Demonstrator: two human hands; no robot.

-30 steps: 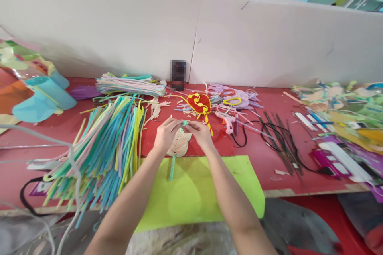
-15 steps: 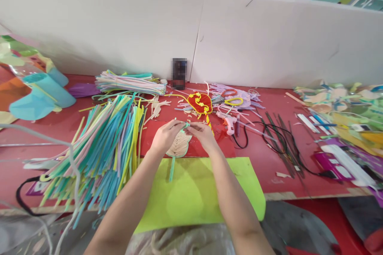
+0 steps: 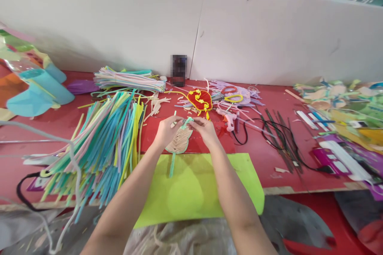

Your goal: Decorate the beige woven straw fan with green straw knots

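Observation:
Both hands meet over a small fan shape (image 3: pixel 178 143), made of cream pipe cleaners with a mint-green outline and a green stem (image 3: pixel 172 165) pointing toward me. A mint-green pipe cleaner (image 3: pixel 188 122), twisted into a small knot, is pinched at the fan's far edge. My left hand (image 3: pixel 166 130) closes thumb and fingers on its left side. On its right side, my right hand (image 3: pixel 206 129) pinches it the same way. Just beyond lies a red fan (image 3: pixel 200 100) with a yellow outline and yellow knots.
Loose pipe cleaners (image 3: pixel 104 143) spread at the left, with a bundle (image 3: pixel 128 79) behind. A pink glue gun (image 3: pixel 229 119) and yellow-and-red-handled scissors (image 3: pixel 233 97) lie to the right. Lime-green sheet (image 3: pixel 194 191) covers the front edge; a white cable (image 3: pixel 73 159) hangs nearby.
My hands stay at the fan's far edge, still pinching. The green knot between the fingertips shows more now, and the view has tilted slightly.

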